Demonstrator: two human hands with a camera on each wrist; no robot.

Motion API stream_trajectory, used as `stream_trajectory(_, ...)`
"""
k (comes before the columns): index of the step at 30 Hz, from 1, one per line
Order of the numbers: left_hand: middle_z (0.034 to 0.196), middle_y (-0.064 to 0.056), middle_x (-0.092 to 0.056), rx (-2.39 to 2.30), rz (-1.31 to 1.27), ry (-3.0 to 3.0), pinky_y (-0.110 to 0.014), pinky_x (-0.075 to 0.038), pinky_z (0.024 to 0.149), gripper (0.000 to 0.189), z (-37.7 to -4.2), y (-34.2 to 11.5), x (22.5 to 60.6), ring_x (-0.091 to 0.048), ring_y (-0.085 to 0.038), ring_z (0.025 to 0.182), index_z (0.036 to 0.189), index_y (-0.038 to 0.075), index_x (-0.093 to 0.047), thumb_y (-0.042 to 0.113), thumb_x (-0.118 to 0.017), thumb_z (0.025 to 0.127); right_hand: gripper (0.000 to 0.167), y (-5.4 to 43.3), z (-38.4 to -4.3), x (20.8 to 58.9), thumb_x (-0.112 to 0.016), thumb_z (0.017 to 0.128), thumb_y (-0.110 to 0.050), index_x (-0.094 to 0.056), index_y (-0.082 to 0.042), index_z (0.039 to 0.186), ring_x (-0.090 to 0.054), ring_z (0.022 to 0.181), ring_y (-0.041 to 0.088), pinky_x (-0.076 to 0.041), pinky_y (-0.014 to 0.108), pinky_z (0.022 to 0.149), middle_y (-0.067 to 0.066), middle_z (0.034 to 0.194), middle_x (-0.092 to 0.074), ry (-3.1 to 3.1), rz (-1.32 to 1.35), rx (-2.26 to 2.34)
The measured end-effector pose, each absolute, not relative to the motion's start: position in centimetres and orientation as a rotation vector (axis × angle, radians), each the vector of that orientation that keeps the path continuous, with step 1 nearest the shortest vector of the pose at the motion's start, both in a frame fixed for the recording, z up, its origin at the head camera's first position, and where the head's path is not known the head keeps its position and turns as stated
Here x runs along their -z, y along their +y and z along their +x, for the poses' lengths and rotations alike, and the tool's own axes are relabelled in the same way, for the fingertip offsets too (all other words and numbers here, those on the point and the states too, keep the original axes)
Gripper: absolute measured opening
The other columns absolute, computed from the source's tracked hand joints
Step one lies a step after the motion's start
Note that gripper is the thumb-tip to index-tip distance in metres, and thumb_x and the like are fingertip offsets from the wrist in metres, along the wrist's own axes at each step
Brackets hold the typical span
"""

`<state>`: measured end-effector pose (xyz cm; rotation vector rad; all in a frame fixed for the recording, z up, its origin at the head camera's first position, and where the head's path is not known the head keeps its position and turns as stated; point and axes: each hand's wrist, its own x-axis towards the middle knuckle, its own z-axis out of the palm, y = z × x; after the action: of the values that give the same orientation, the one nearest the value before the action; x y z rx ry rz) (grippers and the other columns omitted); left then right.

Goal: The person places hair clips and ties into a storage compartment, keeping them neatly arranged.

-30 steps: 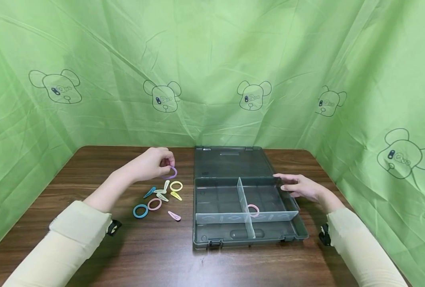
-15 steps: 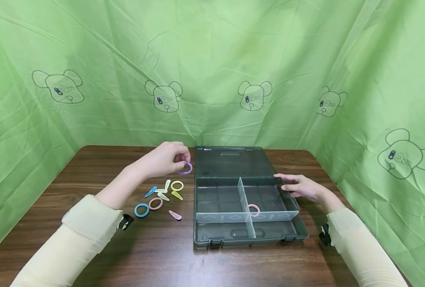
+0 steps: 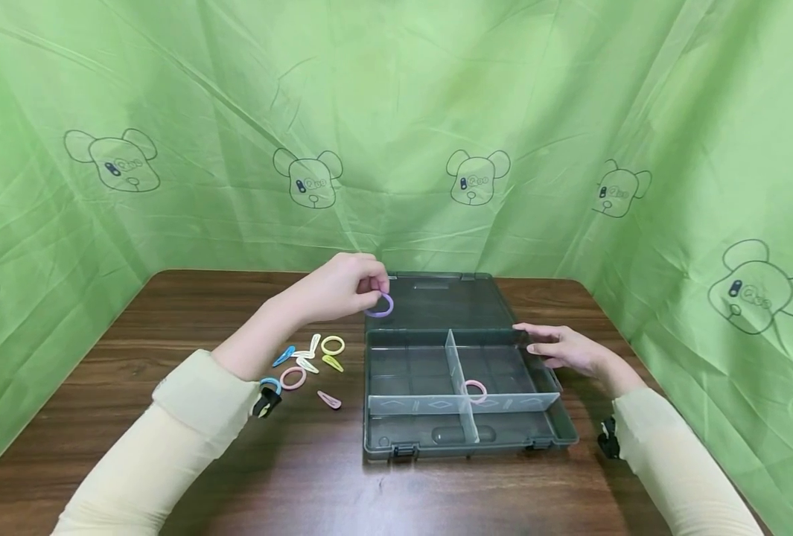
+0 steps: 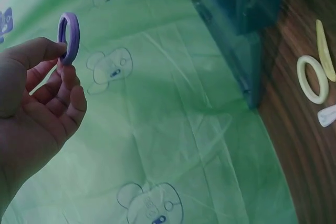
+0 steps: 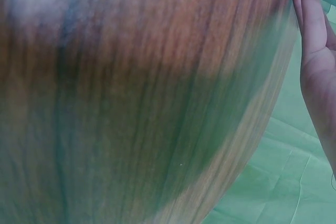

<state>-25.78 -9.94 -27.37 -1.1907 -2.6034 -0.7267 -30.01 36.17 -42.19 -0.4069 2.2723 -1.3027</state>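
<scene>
In the head view my left hand point(image 3: 336, 290) pinches a purple hair tie point(image 3: 390, 307) between thumb and fingertips, above the left part of the open lid point(image 3: 450, 304). The left wrist view shows that hair tie point(image 4: 75, 40) held upright, clear of any surface. My right hand point(image 3: 569, 350) rests at the right edge of a dark translucent divided box point(image 3: 436, 452), fingers extended along its rim. A pink hair tie point(image 3: 485, 392) is in the box's back right compartment, close to where the dividers cross.
Left of the box lie a yellow hair tie point(image 3: 325, 349), a pink hair tie point(image 3: 304, 378) and a blue one point(image 3: 272, 382), partly behind my left wrist. Several snap clips are among them, including a blue clip point(image 3: 283, 356) and a pink clip point(image 3: 329, 400). Green cloth point(image 3: 396, 134) surrounds the table.
My left hand has carried the purple hair tie rightward and slightly up, from above the loose clips to over the box lid. The right hand stays at the box edge.
</scene>
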Motion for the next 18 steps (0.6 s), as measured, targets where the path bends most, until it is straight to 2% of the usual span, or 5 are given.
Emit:
stream_trajectory(8, 0.077, 0.004, -0.055, 0.726, -1.254, -2.605, -0.023, -0.045, 0.063, 0.013, -26.1, -7.3, 26.8, -0.051, -0.009, 0.069, 0.084, 0.015, -0.063, 0.002, -0.061, 0.08, 0.056, 36.3, -30.1, 42.2, -0.057, 0.094, -0.026, -0.037, -0.021, 0.145, -0.03, 0.135, 0.039, -0.042, 0.055, 0.097, 0.014, 0.155, -0.019, 2.279, -0.41, 1.305)
stream_trajectory(14, 0.078, 0.003, -0.055, 0.716, -1.318, -2.603, -0.022, -0.044, 0.065, 0.011, -26.3, -5.0, 26.7, -0.054, -0.014, 0.071, 0.083, 0.014, -0.063, 0.003, -0.061, 0.081, 0.057, 36.1, -30.0, 42.1, -0.059, 0.093, -0.027, -0.036, -0.021, 0.146, -0.031, 0.134, 0.039, -0.042, 0.054, 0.097, 0.014, 0.155, -0.019, 2.268, -0.396, 1.314)
stream_trajectory(18, 0.078, 0.003, -0.055, 0.674, -1.353, -2.591, -0.021, -0.044, 0.066, 0.009, -26.5, -3.5, 26.8, -0.053, -0.013, 0.072, 0.083, 0.013, -0.063, 0.004, -0.062, 0.082, 0.058, 36.0, -30.0, 42.1, -0.059, 0.093, -0.027, -0.036, -0.02, 0.146, -0.032, 0.134, 0.039, -0.042, 0.053, 0.097, 0.014, 0.155, -0.018, 2.265, -0.391, 1.316)
